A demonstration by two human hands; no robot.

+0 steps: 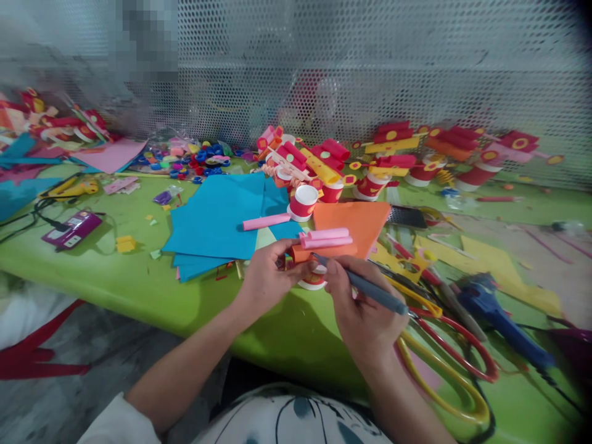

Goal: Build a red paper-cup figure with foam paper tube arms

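Note:
My left hand [266, 277] pinches the left end of an orange paper roll [303, 253], which has pink paper rolls [327, 238] on top. Under this roll a red and white paper cup [312, 284] shows in part between my hands. In my right hand [365, 311] is a grey marker pen [377, 292], its tip against the orange roll or very close to it. A white paper cup [305, 198] and a loose pink paper roll [266, 222] lie just beyond. Behind them spreads an orange sheet [354, 219].
Blue sheets [213, 216] lie left of centre on the green table [139, 277]. Several finished-looking cup figures [391, 154] line the mesh wall. At right are scissors with red handles [462, 345], yellow-handled scissors [444, 394] and a blue glue gun [504, 320] with its cord.

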